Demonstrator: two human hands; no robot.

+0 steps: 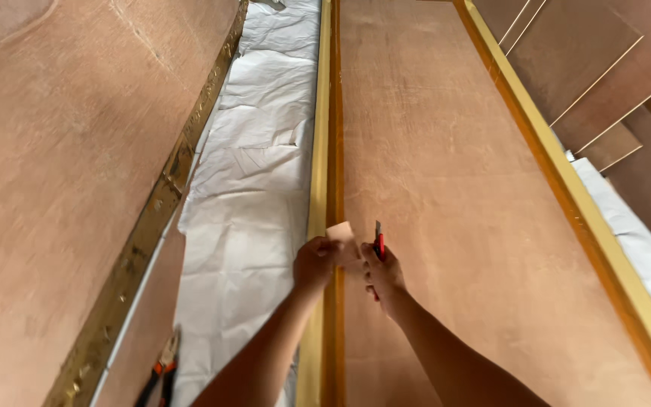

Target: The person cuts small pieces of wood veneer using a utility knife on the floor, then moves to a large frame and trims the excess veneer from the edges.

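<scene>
1. Nearest the camera, two bare forearms are stretched forward over the gold trim (318,188) at the left edge of a long plywood panel (461,196).
2. A small tan slip (340,231), perhaps veneer or tape, is pinched in the left hand (314,264) at the panel's left edge, just beside the trim.
3. A red utility knife (378,245) is clasped in the closed right hand (383,275), blade up, just right of the slip.
4. The two hands are nearly touching.
5. White crumpled sheeting (254,173) is laid left of the trim.
6. A second panel (62,151) is set further left.
7. Orange-handled pliers (161,369) are seen at the bottom left.
8. More boards (604,68) are stacked at the upper right.
</scene>
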